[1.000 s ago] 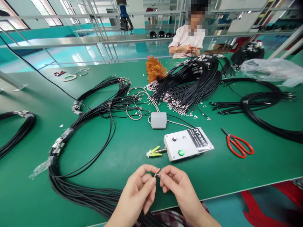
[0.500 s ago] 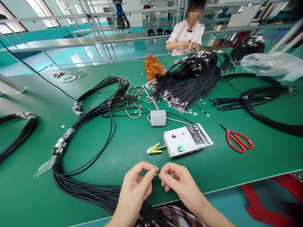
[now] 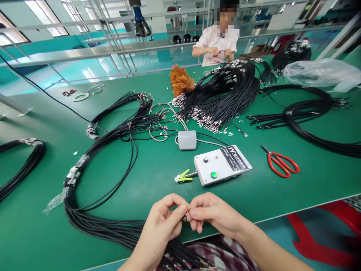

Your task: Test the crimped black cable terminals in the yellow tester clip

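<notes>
At the front edge of the green table, my left hand pinches a cable end between thumb and forefinger. Thin orange and whitish wires show at its tip. My right hand meets it there, thumb and fingertips closed on those wires. Most of the held cable is hidden by my fingers. A thick bundle of black cables curves from the left, under my left wrist and over the table edge. Just beyond my hands lies a grey-white box with a green button, a knob and a yellow-green clip on its shaft.
Red-handled scissors lie to the right. A grey pedal-like block sits behind the box. More black cable bundles cover the back and right, near an orange duster and a plastic bag. A co-worker sits opposite.
My right hand has closed in on the left, so the fingertips now touch. Orange wire shows between them. The co-worker's hands have shifted slightly.
</notes>
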The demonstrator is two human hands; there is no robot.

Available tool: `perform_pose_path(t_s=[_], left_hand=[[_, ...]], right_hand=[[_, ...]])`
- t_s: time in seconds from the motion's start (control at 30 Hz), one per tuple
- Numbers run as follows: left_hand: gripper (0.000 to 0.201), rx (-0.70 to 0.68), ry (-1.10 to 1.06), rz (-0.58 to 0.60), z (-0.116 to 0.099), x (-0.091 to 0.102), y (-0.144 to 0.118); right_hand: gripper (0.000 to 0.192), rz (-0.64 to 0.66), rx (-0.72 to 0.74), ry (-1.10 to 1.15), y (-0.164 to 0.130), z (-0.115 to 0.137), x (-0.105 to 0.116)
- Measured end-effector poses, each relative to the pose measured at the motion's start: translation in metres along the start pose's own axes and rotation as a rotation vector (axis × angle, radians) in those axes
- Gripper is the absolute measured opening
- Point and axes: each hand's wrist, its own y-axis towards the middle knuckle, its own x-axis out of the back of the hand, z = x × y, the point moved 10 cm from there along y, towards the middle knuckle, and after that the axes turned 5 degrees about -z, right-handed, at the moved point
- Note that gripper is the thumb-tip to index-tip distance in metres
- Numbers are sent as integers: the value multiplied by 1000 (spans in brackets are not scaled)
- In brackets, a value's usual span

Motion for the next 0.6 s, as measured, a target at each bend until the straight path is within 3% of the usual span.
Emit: perform_pose_path(t_s=[0.13, 0.6], left_hand=[[38, 71, -66, 83, 4, -4, 0], [32, 249, -325, 281, 19, -15, 0]], right_hand=[[26, 61, -54, 75, 5, -15, -4], [30, 133, 136, 101, 6, -12, -17]])
